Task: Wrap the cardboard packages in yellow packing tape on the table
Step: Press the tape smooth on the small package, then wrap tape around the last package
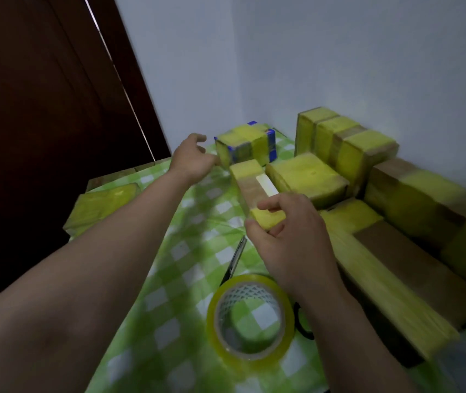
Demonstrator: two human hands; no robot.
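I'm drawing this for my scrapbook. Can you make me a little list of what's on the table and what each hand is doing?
Left hand: reaches toward the blue-edged box, holding nothing
Right hand: grips the near end of the long narrow package
Tape roll: lies flat on the green checked tablecloth
Scissors: beyond the roll, partly hidden
Other packages: piled along the right

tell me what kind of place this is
Probably a room at home, used for packing: a green checked tablecloth, a dark wooden door, and taped cardboard packages piled by the wall.
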